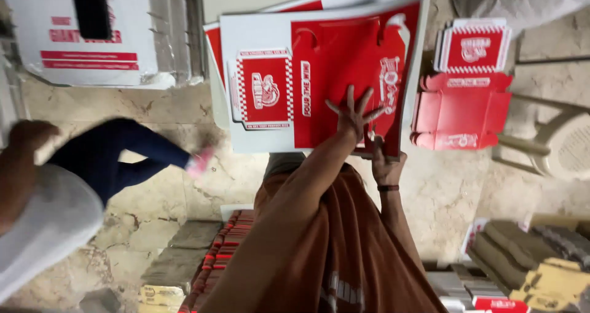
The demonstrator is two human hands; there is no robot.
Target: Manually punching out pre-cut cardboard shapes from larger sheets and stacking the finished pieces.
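Note:
A large flat cardboard sheet (344, 61), printed red and white, lies on top of a pile of similar sheets (215, 43) on the stone floor ahead of me. My left hand (353, 113) rests flat on the sheet's red part with the fingers spread wide. My right hand (387, 162), with a dark band at the wrist, grips the sheet's near edge just right of the left hand. My brown shirt (319, 251) fills the lower middle of the view.
Another person (92, 165) in dark blue trousers and a white top moves at the left, blurred. Folded red boxes (462, 110) stand at the right, beside a pale plastic chair (565, 147). A white carton (86, 36) sits at the top left. Stacks of flat cartons (215, 258) lie near me.

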